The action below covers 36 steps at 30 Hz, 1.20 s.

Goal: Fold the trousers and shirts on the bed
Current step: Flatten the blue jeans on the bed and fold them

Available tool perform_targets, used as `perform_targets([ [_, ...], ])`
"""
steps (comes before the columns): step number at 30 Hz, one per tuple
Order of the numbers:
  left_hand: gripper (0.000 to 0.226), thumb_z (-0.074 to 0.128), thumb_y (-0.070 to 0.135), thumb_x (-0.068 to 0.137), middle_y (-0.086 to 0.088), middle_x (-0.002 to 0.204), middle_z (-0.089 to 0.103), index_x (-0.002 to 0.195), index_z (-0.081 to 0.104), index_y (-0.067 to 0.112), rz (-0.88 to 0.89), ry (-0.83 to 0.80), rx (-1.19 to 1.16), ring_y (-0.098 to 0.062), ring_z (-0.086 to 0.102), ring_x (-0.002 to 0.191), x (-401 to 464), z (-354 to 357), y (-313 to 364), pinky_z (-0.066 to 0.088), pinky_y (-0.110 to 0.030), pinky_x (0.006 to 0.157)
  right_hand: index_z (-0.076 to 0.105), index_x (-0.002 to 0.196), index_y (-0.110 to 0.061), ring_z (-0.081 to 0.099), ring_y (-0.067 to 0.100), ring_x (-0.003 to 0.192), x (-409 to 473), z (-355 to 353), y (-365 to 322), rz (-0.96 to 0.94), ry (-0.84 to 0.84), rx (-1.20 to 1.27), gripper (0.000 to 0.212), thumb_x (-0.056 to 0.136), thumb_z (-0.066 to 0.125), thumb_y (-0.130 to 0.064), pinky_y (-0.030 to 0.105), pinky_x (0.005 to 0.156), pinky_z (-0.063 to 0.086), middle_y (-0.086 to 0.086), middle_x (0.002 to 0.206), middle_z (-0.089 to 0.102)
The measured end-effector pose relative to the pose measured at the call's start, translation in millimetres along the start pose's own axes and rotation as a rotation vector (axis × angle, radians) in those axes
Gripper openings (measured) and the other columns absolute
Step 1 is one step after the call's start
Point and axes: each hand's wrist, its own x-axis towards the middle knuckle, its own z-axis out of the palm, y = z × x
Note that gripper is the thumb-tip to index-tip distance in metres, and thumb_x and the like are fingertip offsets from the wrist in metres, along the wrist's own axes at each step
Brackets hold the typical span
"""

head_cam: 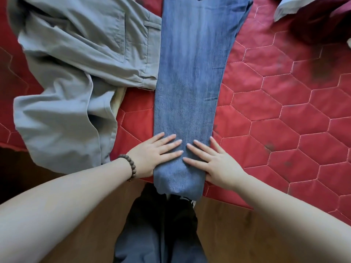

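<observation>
**Jeans laid lengthwise, both hands flat on the near hem end**

One pair of blue jeans (190, 82) lies on the red quilted bed (284, 111), legs stacked one on the other. Its long axis runs straight away from the person: hem end at the near edge of the bed and slightly overhanging it, waist end far, partly out of frame.

The left hand (153, 154) and right hand (212, 162) both rest palm-down on the near end of the jeans, fingers straight and spread, gripping nothing. Their fingertips almost meet over the middle of the leg. Neither hand is nearer; they sit level, one at each side edge.

Judgement: the cloth is being smoothed. The coming fold would carry the hem end away from the person, along the long axis toward the waist.

One pair of grey trousers (76, 73) lies crumpled to the left, touching the left edge of the jeans farther up. It appears unfolded.

Count: trousers, two pairs. Shirts: none identifiable; a pale cloth (292, 6) at the far right corner cannot be made out.
</observation>
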Motion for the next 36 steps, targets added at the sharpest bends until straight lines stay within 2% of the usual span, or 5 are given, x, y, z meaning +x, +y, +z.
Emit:
perform_targets([
  [5,0.060,0.035,0.016,0.089,0.011,0.156,0.013,0.148,0.032,0.023,-0.041,-0.206,-0.422,-0.015,0.004,0.148,3,6,9,-0.004,-0.032,0.119,0.069,0.118,-0.021,0.048,0.006,0.128,-5,-41,-11,0.291,-0.094,0.699,0.043,0.087,0.051,0.003,0.018,0.117,0.013,-0.004,0.125,0.065],
  [9,0.024,0.052,0.019,0.098,-0.018,0.117,0.065,0.108,0.068,0.004,-0.940,0.099,-1.607,-0.035,0.060,0.114,19,-19,2,0.042,-0.047,0.106,0.077,0.073,-0.023,0.061,0.009,0.078,6,-96,22,0.552,-0.036,1.464,0.016,0.082,0.065,-0.018,0.026,0.067,0.049,-0.006,0.081,0.070],
  [13,0.046,0.059,0.056,0.087,-0.006,0.108,0.073,0.098,0.075,0.014,-0.986,0.345,-1.961,-0.023,0.069,0.102,41,-50,-8,0.055,-0.039,0.089,0.071,0.102,-0.013,0.071,0.021,0.091,34,-91,47,0.997,0.136,1.711,0.038,0.087,0.065,-0.048,0.035,0.074,0.058,0.004,0.101,0.074],
  [25,0.025,0.046,0.000,0.099,-0.005,0.096,0.075,0.120,0.057,0.008,-0.869,0.479,-1.717,-0.014,0.070,0.089,36,-47,17,0.057,-0.032,0.082,0.065,0.109,-0.021,0.070,0.008,0.087,18,-65,30,0.942,0.125,1.601,0.016,0.094,0.060,-0.022,0.023,0.064,0.053,-0.002,0.103,0.073],
  [36,0.031,0.042,0.015,0.101,-0.002,0.131,0.062,0.127,0.056,0.022,-0.451,1.004,-1.585,-0.014,0.054,0.125,73,-169,-69,0.042,-0.025,0.106,0.056,0.126,-0.023,0.063,0.009,0.107,68,-198,72,0.511,0.823,1.305,0.032,0.095,0.052,-0.017,0.021,0.089,0.049,-0.005,0.119,0.067],
])
